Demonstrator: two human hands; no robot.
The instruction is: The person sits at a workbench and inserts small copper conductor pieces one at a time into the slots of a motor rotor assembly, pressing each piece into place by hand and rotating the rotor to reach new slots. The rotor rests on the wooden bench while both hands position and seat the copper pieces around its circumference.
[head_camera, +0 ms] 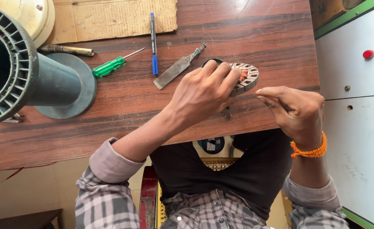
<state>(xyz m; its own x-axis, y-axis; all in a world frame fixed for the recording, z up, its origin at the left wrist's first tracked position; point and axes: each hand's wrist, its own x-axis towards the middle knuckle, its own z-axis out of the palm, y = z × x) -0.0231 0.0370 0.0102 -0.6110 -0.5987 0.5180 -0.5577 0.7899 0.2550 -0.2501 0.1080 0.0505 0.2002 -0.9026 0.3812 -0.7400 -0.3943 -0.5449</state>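
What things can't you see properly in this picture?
Head view only:
- Slotted metal ring: its near half is hidden under the left hand.
- Right hand: fingertips pinched together; anything between them is too small to tell.
- Small metal piece below the left hand: mostly covered.
- Green spool: cut off by the left edge.

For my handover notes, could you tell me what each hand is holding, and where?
The left hand holds the slotted metal ring from above by its near rim. The right hand is pinched; what it holds cannot be told.
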